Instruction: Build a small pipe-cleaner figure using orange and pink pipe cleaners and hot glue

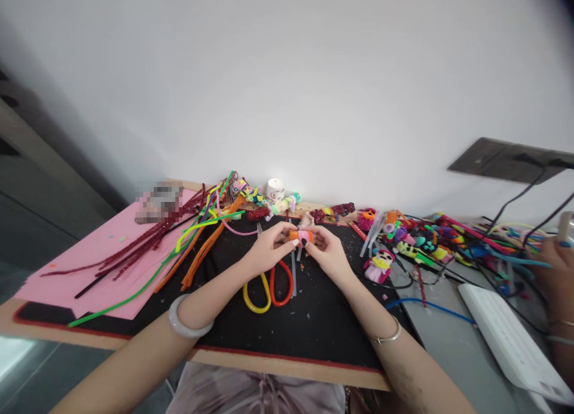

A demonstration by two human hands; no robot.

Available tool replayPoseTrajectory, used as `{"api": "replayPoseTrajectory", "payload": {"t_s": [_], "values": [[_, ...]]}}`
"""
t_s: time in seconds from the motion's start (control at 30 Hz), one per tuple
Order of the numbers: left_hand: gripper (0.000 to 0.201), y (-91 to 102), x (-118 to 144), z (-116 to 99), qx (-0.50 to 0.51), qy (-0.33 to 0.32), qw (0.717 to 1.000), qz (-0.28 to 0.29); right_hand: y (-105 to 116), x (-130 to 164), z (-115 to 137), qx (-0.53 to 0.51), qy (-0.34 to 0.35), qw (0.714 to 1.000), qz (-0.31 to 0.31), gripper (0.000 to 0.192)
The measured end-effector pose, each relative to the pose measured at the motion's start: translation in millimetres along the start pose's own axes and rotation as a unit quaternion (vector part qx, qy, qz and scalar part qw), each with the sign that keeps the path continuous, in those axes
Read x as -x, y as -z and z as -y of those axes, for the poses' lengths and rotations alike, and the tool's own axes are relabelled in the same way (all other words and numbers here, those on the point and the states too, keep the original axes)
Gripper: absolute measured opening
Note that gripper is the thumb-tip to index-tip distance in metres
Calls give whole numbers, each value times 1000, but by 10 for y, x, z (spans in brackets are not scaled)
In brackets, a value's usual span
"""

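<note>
Both hands (298, 247) pinch a small orange piece (299, 236) between their fingertips.

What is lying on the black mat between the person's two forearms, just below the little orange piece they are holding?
In the head view, scissors with one yellow and one red handle loop lie on the black mat, below the orange piece pinched by the left hand and right hand.

Fuzzy orange pipe-cleaner piece (299, 236), matt black felt mat (314, 324), glossy plastic scissor handles (269, 288)

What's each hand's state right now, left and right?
Left hand: closed, pinching the small orange piece.
Right hand: closed, pinching the same orange piece from the other side.
</note>
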State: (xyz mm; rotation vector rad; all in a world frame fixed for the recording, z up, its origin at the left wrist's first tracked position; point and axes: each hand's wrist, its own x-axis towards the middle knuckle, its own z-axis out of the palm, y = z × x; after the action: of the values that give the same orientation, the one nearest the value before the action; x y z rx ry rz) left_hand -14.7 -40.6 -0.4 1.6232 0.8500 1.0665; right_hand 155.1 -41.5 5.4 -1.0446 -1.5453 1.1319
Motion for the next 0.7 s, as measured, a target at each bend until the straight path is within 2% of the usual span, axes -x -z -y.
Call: {"api": "replayPoseTrajectory", "payload": {"t_s": [0.23, 0.53, 0.7], "values": [[27, -19, 10, 22, 10, 29, 999, 18, -4, 7, -17, 12, 10, 1000, 5, 25], [26, -28, -4, 45, 46, 36, 998, 14, -5, 7, -22, 12, 12, 1000, 8, 26], [25, -13, -5, 63, 31, 33, 999, 7, -12, 15, -6, 23, 16, 1000, 7, 26]]}}
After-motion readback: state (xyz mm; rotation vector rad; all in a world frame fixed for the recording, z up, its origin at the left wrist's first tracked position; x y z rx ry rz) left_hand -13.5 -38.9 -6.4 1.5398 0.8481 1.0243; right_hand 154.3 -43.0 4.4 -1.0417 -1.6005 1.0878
